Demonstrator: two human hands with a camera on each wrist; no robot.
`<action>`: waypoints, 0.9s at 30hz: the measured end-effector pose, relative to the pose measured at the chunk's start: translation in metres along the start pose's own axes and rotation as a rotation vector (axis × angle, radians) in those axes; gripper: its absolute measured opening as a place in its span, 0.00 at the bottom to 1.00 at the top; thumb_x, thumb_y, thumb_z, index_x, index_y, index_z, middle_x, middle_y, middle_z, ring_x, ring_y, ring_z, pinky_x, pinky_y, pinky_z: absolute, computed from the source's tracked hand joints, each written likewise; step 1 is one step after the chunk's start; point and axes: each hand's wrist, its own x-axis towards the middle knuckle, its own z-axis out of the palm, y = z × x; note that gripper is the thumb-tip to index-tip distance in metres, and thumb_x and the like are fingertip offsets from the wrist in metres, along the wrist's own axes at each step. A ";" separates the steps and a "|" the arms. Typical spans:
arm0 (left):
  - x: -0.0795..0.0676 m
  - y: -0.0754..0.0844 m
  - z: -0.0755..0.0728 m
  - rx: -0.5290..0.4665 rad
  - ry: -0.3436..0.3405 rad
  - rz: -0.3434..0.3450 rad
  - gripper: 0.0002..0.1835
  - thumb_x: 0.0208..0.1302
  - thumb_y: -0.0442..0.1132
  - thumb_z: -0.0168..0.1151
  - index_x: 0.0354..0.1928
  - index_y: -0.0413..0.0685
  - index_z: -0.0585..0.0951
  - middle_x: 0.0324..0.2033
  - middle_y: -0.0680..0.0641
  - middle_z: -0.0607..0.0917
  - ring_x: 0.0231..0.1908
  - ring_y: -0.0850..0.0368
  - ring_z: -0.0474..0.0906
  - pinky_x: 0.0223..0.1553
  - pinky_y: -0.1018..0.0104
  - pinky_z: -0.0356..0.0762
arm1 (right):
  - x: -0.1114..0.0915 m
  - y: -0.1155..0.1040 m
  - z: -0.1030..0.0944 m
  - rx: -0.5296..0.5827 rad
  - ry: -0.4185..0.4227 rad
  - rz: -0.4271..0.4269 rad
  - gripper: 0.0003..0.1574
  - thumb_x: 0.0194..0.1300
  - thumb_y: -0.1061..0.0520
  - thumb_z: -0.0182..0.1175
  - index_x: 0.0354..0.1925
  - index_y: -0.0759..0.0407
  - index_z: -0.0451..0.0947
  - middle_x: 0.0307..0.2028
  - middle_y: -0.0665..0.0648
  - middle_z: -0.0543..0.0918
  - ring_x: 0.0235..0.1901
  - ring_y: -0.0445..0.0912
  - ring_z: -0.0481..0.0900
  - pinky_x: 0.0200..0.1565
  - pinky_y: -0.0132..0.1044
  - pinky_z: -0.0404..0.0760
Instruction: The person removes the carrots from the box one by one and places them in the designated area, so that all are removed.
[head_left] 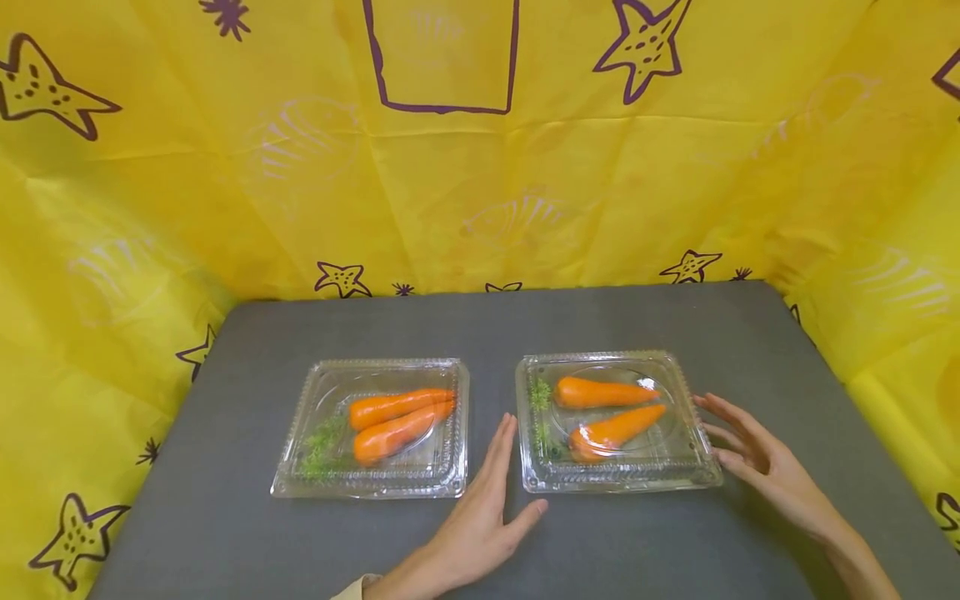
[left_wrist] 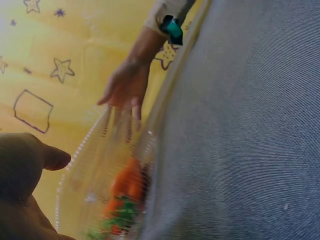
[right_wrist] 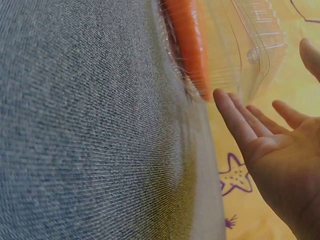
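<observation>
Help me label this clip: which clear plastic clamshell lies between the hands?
The right clamshell: the left hand is at one side, the right hand at the other. The left clamshell lies beyond the left hand, outside that gap.

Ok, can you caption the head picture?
Left hand and right hand flank one clear box of carrots beside another box.

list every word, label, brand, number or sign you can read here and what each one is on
None can be read.
Left clear plastic lidded box and right clear plastic lidded box: no printed label visible; any small moulded marks are too faint to read.
Yellow cloth backdrop: line drawings only, no lettering seen.
Small teal-and-black item by the beige sleeve: too blurred to read.
</observation>
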 end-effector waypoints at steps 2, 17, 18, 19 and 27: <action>0.002 -0.003 0.002 -0.051 -0.004 -0.007 0.54 0.66 0.48 0.64 0.78 0.60 0.33 0.77 0.46 0.38 0.68 0.42 0.63 0.67 0.45 0.65 | -0.001 0.000 0.000 0.013 -0.009 0.001 0.44 0.68 0.78 0.44 0.76 0.66 0.42 0.75 0.57 0.54 0.65 0.34 0.67 0.57 0.25 0.76; 0.027 -0.021 0.022 -0.382 0.034 -0.051 0.66 0.51 0.35 0.75 0.77 0.67 0.35 0.77 0.49 0.42 0.74 0.48 0.50 0.68 0.52 0.65 | -0.005 0.002 0.005 0.045 -0.026 0.020 0.52 0.61 0.80 0.54 0.76 0.68 0.41 0.76 0.47 0.53 0.66 0.31 0.64 0.55 0.24 0.77; 0.029 -0.021 0.022 -0.393 0.040 -0.043 0.67 0.50 0.34 0.76 0.78 0.65 0.35 0.77 0.49 0.41 0.74 0.48 0.49 0.68 0.52 0.65 | -0.004 0.002 0.006 0.035 -0.023 0.029 0.52 0.60 0.81 0.54 0.76 0.68 0.41 0.76 0.46 0.53 0.66 0.30 0.63 0.55 0.23 0.77; 0.031 -0.022 0.022 -0.398 0.045 -0.036 0.67 0.49 0.34 0.76 0.78 0.63 0.35 0.77 0.48 0.40 0.74 0.47 0.48 0.68 0.50 0.64 | -0.003 0.002 0.007 0.021 -0.017 0.040 0.53 0.60 0.81 0.55 0.76 0.66 0.42 0.75 0.44 0.53 0.65 0.29 0.63 0.55 0.23 0.77; 0.033 -0.027 0.025 -0.450 0.046 -0.072 0.66 0.50 0.33 0.76 0.78 0.53 0.35 0.77 0.45 0.38 0.74 0.47 0.45 0.70 0.53 0.59 | 0.002 0.001 0.013 -0.053 0.000 0.042 0.56 0.57 0.80 0.60 0.76 0.63 0.45 0.73 0.37 0.55 0.63 0.26 0.64 0.52 0.21 0.77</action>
